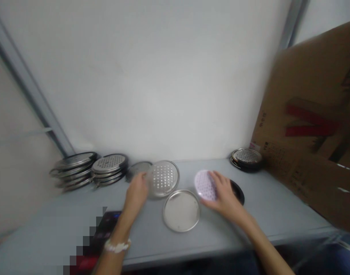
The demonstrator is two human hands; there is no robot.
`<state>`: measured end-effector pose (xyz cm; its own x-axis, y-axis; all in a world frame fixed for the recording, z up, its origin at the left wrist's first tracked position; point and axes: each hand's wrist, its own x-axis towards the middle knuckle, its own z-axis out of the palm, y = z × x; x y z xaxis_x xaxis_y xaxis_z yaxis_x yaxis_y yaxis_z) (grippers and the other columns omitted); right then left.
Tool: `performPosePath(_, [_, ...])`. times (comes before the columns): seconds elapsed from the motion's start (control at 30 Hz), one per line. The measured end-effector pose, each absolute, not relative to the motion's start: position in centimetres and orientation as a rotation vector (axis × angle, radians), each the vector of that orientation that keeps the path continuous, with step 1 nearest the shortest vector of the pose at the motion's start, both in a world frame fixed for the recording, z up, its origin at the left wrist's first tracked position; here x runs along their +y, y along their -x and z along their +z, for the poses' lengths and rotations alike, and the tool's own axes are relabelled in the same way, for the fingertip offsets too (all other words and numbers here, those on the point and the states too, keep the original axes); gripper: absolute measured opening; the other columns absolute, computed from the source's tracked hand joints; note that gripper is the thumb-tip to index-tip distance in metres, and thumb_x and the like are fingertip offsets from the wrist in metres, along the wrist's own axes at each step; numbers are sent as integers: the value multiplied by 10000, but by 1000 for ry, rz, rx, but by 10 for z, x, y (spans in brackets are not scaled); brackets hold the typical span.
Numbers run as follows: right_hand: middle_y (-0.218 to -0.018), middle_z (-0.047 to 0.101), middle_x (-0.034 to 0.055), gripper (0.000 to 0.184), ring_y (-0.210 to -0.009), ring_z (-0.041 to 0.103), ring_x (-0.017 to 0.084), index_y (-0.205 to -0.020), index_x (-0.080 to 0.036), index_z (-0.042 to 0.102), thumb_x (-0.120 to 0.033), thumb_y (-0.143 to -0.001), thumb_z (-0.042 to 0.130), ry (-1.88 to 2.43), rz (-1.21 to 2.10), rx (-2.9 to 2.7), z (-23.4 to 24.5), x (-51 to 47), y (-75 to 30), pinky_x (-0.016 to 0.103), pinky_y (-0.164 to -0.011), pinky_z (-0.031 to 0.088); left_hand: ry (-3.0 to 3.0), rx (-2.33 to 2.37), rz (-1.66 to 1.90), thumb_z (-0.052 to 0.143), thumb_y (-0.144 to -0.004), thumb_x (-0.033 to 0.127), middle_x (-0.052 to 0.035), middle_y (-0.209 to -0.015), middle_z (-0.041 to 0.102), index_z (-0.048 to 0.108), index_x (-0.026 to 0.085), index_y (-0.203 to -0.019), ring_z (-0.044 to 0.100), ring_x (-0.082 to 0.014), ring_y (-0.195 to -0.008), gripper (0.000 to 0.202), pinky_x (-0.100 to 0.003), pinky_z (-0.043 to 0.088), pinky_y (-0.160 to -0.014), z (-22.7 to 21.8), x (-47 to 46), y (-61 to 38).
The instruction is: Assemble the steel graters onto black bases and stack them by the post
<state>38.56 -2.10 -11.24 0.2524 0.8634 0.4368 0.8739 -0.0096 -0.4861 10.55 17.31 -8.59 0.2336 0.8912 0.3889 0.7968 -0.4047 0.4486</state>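
My left hand [137,188] is closed on the left edge of a round metal grater disc [165,178] with rows of raised holes, tilted up off the table. Motion blurs that edge and the fingertips. In my right hand [222,191] is a pale lilac perforated disc [205,185], held by its right side with thumb below and fingers above. Between and below the hands lies a plain round metal plate [181,211] with a raised rim, flat on the table. Behind my right hand a black round piece [238,192] shows in part.
Two stacks of round metal graters, a far-left stack [74,168] and a second stack [110,166], stand near the wall. A dark-rimmed disc [139,169] lies behind my left hand. A smaller stack [246,158] is at back right, beside a large cardboard box [303,152].
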Motion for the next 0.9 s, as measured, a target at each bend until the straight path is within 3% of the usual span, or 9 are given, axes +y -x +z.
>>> performPosePath(0.2, [-1557, 340, 178, 915, -1433, 297, 366, -1519, -214, 344, -505, -762, 767, 1866, 85, -1605, -112, -20, -380, 529, -1182, 294, -2523, 1765, 1039, 395, -977, 155, -162, -1126, 642, 624, 104, -1194, 689, -278, -959, 319, -354, 547, -797, -82, 169, -97])
performPosePath(0.47, [-1572, 329, 184, 941, -1445, 287, 367, -1531, -201, 332, -533, -761, 759, 1869, 115, -1644, -116, -18, -378, 537, -1199, 261, -2554, 1472, 1099, 474, -939, 206, -99, -1058, 642, 653, 156, -1065, 681, -237, -862, 225, -353, 545, -809, -77, 159, -103])
performPosePath(0.63, [-1569, 338, 208, 966, -1448, 283, 386, -1527, -167, 360, -507, -729, 787, 1910, 185, -1695, -115, -18, -371, 548, -1196, 250, -2621, 1239, 1119, 523, -891, 205, -82, -989, 642, 657, 189, -948, 657, -245, -931, 147, -362, 528, -879, -77, 158, -106])
performPosePath(0.9, [-1599, 322, 193, 1111, -1453, 274, 383, -1553, -175, 353, -577, -647, 855, 1827, 359, -1860, -131, -11, -330, 523, -1203, 226, -2606, 1262, 1088, 499, -914, 244, -86, -959, 654, 639, 180, -974, 657, -252, -885, 165, -366, 527, -826, -79, 160, -106])
